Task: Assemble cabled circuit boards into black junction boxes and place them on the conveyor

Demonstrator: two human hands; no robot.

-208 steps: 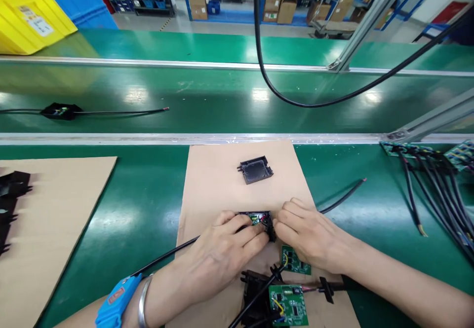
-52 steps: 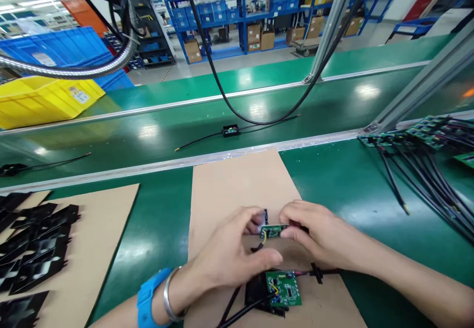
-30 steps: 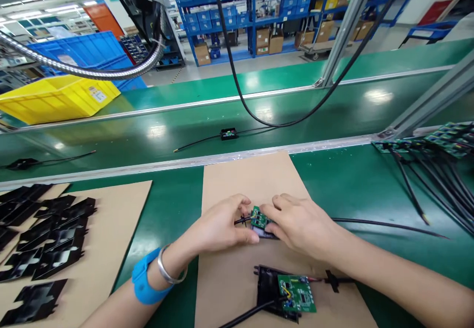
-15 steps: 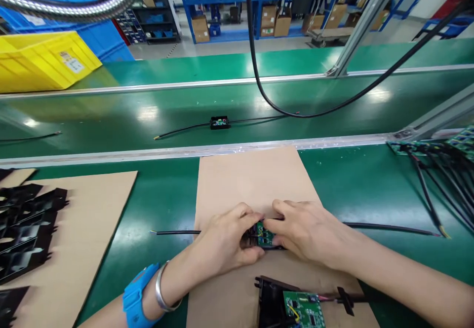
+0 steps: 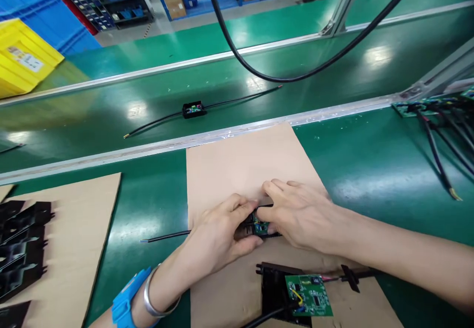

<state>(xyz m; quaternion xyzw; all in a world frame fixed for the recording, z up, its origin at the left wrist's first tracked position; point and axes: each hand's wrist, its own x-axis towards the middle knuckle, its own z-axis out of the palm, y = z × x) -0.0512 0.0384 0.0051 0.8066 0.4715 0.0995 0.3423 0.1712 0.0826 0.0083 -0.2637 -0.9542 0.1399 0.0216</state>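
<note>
**Left hand (image 5: 213,236) and right hand (image 5: 305,214) meet over a small green board (image 5: 261,227)**

Nearest, a blue wristband (image 5: 129,299) and a silver bangle (image 5: 149,293) circle the left wrist. To their right, a second green board (image 5: 314,298) overlaps an open black shell (image 5: 273,288); a black cable (image 5: 261,319) runs from its lower left, and wires lead from its upper right to a cable with a black cross-shaped piece (image 5: 350,278). At the left edge, black plastic parts (image 5: 25,249) lie on a cardboard sheet (image 5: 85,219).

Farther in, the small green board shows at a black casing (image 5: 250,229) on the central cardboard (image 5: 240,165). The left hand's fingers are clamped on the casing, thumb on the near side. The right hand's fingers bend over the board's right part; whether they pinch it, I cannot tell. A dark cable (image 5: 168,236) extends left onto the green desk (image 5: 155,190).

At the desk's far right sit boards with black cables (image 5: 433,113). Beyond the metal rail (image 5: 237,133) lies a wired black box (image 5: 193,110), its circuitry exposed. Past it are a hanging cable loop (image 5: 274,78), a yellow bin (image 5: 27,64) and, farthest, cartons (image 5: 173,0).
</note>
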